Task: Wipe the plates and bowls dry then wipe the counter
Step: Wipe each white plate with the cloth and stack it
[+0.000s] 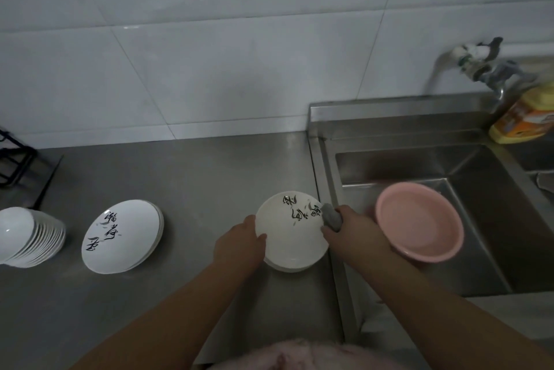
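Near the counter's [192, 177] right edge, the left hand [239, 245] pinches the left rim of a white plate [289, 234], thumb on top. The right hand [349, 230] is closed around a grey cloth [332, 217] pressed to the plate's right side. More plates [121, 236] and stacked bowls [30, 236] sit left.

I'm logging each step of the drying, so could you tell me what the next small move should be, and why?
Probably sweep the grey cloth leftward across the plate. The right hand presses it only at the plate's right rim, while the left hand steadies the opposite edge, so most of the face looks unwiped.
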A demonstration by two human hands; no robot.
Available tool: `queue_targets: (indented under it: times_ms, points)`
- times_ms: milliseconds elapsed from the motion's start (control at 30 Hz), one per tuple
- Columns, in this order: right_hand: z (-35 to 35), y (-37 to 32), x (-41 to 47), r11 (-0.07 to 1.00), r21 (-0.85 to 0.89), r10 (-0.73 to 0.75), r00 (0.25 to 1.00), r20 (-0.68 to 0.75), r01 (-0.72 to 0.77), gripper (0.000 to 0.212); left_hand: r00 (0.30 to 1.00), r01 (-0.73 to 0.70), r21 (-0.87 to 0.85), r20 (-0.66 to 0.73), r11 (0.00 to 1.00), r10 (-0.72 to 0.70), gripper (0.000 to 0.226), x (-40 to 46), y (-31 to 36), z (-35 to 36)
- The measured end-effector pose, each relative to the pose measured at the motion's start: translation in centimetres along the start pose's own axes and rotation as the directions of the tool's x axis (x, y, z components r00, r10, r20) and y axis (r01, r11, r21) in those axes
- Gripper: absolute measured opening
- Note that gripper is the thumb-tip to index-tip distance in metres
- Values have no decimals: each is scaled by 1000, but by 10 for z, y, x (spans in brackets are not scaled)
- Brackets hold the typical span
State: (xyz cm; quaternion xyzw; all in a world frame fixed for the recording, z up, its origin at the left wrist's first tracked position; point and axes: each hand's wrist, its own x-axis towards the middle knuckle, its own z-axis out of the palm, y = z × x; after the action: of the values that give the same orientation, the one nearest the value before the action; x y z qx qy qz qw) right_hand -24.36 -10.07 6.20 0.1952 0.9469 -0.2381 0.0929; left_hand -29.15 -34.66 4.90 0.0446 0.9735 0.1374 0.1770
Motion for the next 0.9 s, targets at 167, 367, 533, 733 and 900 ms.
queue_targets:
  times_ms: [167, 367, 533, 733, 900]
  points:
    - [-4, -31, -9, 998, -37, -50, 999, 5, 50, 53, 1000, -14, -8, -4, 1000, 14, 58, 1, -30, -18]
    - [29, -104, -20, 992, -35, -119, 992, 46, 121, 64, 999, 51, -34, -10, 998, -51, 57, -5, -124, -52]
    - [69, -184, -26, 991, -22, -127, 980, 153, 132, 55, 979, 196, -49, -51, 979, -198, 53, -12, -225, -76]
    - [125, -262, -22, 980, -74, -155, 944, 291, 184, 63, 950, 302, -104, -46, 948, -308, 56, -15, -316, -96]
    - [168, -312, -18, 984, -86, -121, 937, 328, 158, 61, 961, 275, -165, 11, 947, -277, 44, 3, -364, -97]
